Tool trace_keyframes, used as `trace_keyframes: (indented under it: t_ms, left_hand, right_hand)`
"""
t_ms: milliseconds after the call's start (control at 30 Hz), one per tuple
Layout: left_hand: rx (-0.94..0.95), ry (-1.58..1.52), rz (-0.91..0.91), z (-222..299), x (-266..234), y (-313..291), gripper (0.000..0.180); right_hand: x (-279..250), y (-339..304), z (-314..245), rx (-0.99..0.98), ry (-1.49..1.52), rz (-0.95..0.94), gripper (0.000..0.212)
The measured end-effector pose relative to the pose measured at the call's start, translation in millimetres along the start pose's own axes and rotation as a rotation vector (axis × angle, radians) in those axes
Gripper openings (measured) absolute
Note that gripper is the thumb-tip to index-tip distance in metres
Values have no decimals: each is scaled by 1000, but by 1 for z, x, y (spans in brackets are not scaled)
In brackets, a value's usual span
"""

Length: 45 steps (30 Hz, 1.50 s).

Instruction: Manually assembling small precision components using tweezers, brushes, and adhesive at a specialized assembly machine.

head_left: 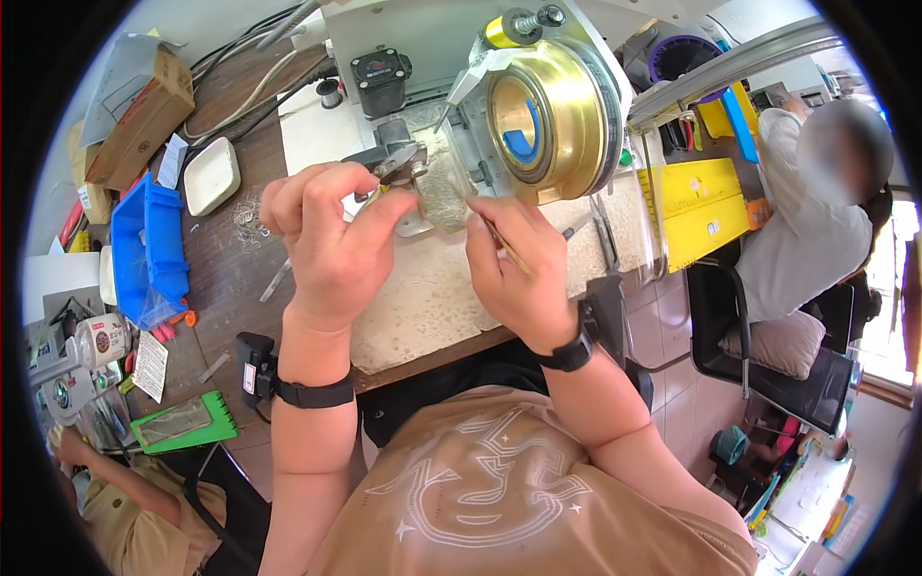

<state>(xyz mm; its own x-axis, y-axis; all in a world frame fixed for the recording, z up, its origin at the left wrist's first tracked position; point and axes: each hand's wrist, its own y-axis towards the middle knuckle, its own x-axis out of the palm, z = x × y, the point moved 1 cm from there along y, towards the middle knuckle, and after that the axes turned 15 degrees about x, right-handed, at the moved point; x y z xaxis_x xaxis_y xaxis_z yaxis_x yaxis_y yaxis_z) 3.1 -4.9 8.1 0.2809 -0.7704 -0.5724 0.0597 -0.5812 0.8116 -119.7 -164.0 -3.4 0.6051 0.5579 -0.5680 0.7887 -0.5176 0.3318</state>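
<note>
My left hand [331, 226] is closed, thumb and forefinger bent toward each other beside a small metal fixture [399, 163] on the machine's front. What those fingertips hold, if anything, is too small to make out. My right hand [523, 274] grips a thin brownish stick [506, 248] that slants up toward the fixture side. Between both hands lies a pale, shiny mesh-like patch [444, 197] under clear material. Just above my right hand sits a large brass-coloured ring [567, 115] with a blue piece [523, 134] inside it.
A black motor box [380, 79] stands behind the fixture. Left on the bench are a white dish [212, 178], loose wire bits [248, 223], and a blue bin [149, 245]. Yellow bins [696, 211] stand to the right, near a seated person [812, 211]. Another person's arm [120, 480] shows lower left.
</note>
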Motion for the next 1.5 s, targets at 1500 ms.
trace_keyframes:
  t_ms: [1500]
  left_hand:
    - [-37, -26, 60, 5, 1, 7, 24]
  right_hand:
    - [-35, -31, -11, -37, -447, -73, 26]
